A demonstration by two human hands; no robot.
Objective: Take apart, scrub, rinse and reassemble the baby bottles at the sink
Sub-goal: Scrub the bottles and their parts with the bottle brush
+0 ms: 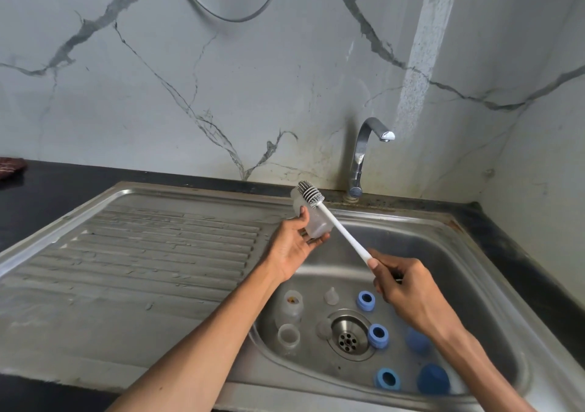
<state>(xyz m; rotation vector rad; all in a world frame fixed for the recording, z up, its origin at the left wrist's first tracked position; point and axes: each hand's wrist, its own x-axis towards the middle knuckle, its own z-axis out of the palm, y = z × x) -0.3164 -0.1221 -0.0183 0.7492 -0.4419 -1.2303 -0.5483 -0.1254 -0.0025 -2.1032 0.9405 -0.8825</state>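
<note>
I am looking at two bare forearms coming in from the bottom edge, with no sleeve showing on either one up to where the picture ends. The left hand (292,247) is showing no ring, band or glove, and its short fingernails are looking plain and unpainted. The right hand (408,288) is likewise wearing nothing at wrist or fingers that I can make out, and its thumbnail is showing short and plain.

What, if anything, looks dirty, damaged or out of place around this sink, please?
One bottle standing in the sink basin shows brownish residue inside its neck, so it looks unwashed. A rusty patch marks the sink's back right rim. The loose blue rings and caps look deliberately taken apart.
</note>
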